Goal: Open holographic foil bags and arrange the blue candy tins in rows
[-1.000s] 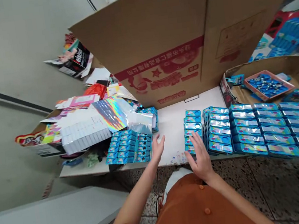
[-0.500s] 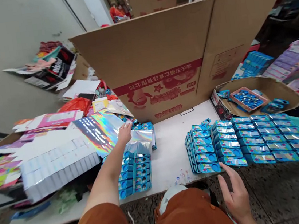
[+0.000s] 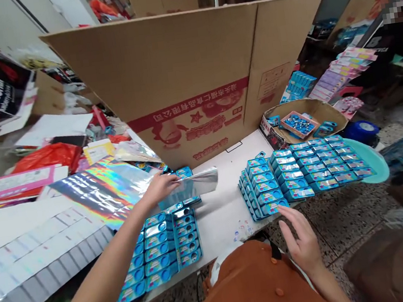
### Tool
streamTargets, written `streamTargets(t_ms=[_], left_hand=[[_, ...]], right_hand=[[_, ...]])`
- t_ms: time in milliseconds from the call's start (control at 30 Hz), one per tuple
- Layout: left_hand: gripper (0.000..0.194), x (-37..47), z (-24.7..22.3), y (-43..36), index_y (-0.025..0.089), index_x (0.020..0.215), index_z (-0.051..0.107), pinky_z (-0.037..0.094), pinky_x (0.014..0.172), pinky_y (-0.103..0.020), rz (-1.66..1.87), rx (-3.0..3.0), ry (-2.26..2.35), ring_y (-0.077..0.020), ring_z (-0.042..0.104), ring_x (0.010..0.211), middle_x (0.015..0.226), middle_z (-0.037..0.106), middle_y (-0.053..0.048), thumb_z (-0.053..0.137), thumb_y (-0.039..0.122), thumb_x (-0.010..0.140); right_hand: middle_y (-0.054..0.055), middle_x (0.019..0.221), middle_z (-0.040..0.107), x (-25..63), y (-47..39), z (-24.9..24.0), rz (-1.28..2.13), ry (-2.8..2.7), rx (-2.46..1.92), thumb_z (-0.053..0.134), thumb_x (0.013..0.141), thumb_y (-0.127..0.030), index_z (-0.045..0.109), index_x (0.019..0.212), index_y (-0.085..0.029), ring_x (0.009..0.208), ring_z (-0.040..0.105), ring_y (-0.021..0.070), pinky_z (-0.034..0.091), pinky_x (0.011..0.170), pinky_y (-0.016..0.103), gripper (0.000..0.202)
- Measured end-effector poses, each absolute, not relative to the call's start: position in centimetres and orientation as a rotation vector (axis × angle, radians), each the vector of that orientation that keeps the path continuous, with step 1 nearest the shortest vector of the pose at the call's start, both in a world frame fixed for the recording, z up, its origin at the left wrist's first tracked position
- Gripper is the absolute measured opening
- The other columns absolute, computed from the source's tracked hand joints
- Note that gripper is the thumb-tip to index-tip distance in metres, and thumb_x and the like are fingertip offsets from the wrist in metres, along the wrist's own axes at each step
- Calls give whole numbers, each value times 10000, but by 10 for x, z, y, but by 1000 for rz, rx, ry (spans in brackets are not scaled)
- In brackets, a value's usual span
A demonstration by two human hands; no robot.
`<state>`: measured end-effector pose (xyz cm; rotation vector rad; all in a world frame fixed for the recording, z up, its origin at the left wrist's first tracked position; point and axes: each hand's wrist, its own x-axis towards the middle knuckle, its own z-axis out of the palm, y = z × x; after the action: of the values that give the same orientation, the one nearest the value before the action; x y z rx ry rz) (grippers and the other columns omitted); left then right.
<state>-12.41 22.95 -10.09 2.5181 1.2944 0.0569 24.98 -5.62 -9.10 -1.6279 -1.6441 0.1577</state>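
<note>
Pinched in my left hand (image 3: 162, 187) is a silvery sheet (image 3: 205, 181), raised above the blue packs (image 3: 158, 248) on the left of the white table (image 3: 220, 213). A shiny rainbow sheet (image 3: 108, 188) lies just left of that hand. My right hand (image 3: 302, 239) has its fingers apart, with fingertips beside the front corner of the stacked blue packs (image 3: 265, 184) on the right. It holds nothing that I can see.
A large cardboard panel (image 3: 176, 70) stands upright along the table's back. A cut-down carton (image 3: 326, 110) holds a pink tray (image 3: 299, 124) of small blue items. White stacked boxes (image 3: 45, 258) fill the left. A turquoise basin (image 3: 380, 167) is at the far right.
The view has turned to the right. My left hand has lifted the silvery sheet off the left packs and moved it rightward relative to them. My right hand remains near the right stacks.
</note>
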Motion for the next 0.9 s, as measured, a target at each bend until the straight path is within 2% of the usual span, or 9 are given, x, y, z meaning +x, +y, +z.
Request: streamTargets(t_ms=[67,233,333,467,567,733,833,900], left_hand=[[254,-98,-66,201,250,927,678,204,1088,-446,192,2606,1148,-196,634,901,935,722,-24,455,364,885],[217,-52,-16,138,250,957,683,211,1097,-433,312,2616,850,-159,626,825,846,711,-8,482,319,911],[213,-44,-10,117,244,973,681,229,1092,-428,344,2529,751,-144,622,787,822,708,-4,497,336,917],[217,-43,-9,105,232,959,686,240,1091,-408,366,2436,736,-132,613,766,792,703,8,504,343,920],[227,-42,-6,103,223,918,695,286,1058,-389,360,2357,743,-126,598,722,781,703,9,503,344,920],[237,-37,-5,105,204,873,699,406,860,-311,397,2287,737,-153,572,777,781,696,-14,528,366,905],[246,-32,-6,106,204,849,707,393,888,-331,414,2306,716,-156,573,762,748,702,-12,519,350,912],[240,-29,-7,105,201,848,709,372,935,-352,435,2310,724,-157,585,763,743,708,-9,523,338,912]], right_hand=[[94,1206,606,239,-38,-76,158,-1700,-1537,507,879,-135,534,1251,-225,1154,546,236,459,978,453,384],[94,1259,586,211,9,-38,119,-1852,-1353,523,877,-201,511,1289,-233,1210,513,253,421,1029,478,414],[105,1232,606,194,29,-30,176,-1996,-1303,572,865,-305,528,1270,-205,1178,527,256,405,1025,471,419],[49,862,701,178,37,-34,414,-2103,-1278,594,872,-330,663,953,-202,826,615,188,458,808,353,166],[10,729,677,174,36,-35,561,-2032,-1320,599,877,-296,660,799,-201,717,593,150,421,714,294,137],[-18,682,647,177,37,-30,717,-2001,-1328,608,873,-282,661,768,-203,682,565,129,402,687,268,142],[-7,689,643,178,37,-31,653,-1992,-1352,586,887,-303,668,790,-204,692,563,138,414,701,281,161],[16,748,664,178,36,-33,540,-1977,-1364,586,884,-323,679,883,-204,732,576,155,429,723,299,151]])
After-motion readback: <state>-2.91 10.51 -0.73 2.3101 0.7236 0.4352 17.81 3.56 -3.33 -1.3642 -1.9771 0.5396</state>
